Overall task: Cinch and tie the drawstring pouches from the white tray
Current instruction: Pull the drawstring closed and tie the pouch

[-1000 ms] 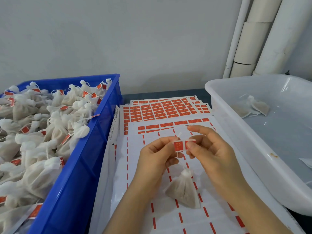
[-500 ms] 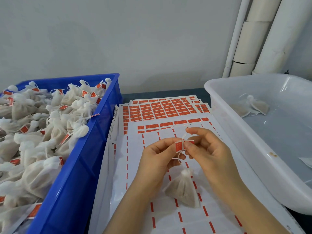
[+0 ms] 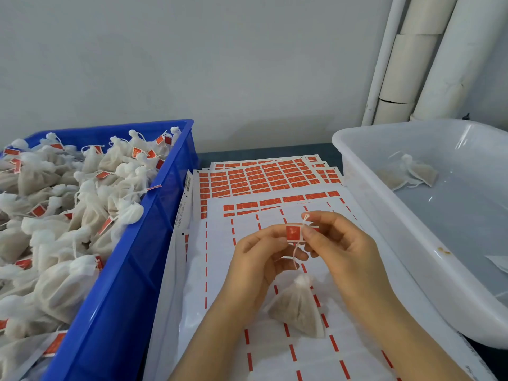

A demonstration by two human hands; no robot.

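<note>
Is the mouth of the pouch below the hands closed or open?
Closed. The pouch has its neck bunched tight below the string leading to the red label.

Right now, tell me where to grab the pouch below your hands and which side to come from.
Pinch the pouch at its gathered neck, just under the string: it is the narrowest part, while the body flares wide and soft. Come probably from the near side, between the forearms, since the left hand and right hand pinch the red label right above it.
</note>
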